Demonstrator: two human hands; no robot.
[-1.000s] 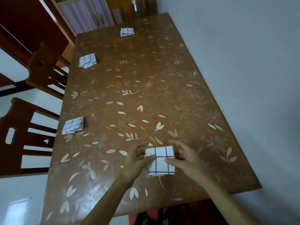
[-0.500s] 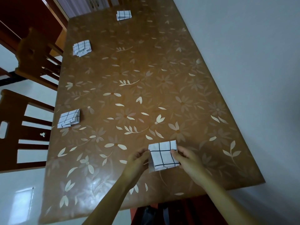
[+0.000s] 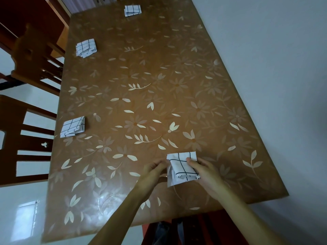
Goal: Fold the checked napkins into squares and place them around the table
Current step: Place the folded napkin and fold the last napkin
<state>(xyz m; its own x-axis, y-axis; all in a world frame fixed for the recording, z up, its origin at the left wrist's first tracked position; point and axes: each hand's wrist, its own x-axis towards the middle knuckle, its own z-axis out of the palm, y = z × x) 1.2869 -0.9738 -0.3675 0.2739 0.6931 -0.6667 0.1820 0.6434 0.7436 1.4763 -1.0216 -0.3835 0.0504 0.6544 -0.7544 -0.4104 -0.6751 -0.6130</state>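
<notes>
Floral table (image 3: 159, 76), left hand (image 3: 153, 174) and right hand (image 3: 207, 175) each pinching 1 folded checked napkin (image 3: 180, 161).

A folded white checked napkin (image 3: 180, 162) sits between left hand (image 3: 153, 172) and right hand (image 3: 204, 172), pinched by both. Well beyond the left hand lie the folded second napkin (image 3: 73, 126), third napkin (image 3: 86, 47) and fourth napkin (image 3: 132, 10).

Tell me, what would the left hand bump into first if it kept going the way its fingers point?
The checked napkin. The left hand points at its nearest edge, seemingly touching it, while the right hand pinches the other side.
</notes>
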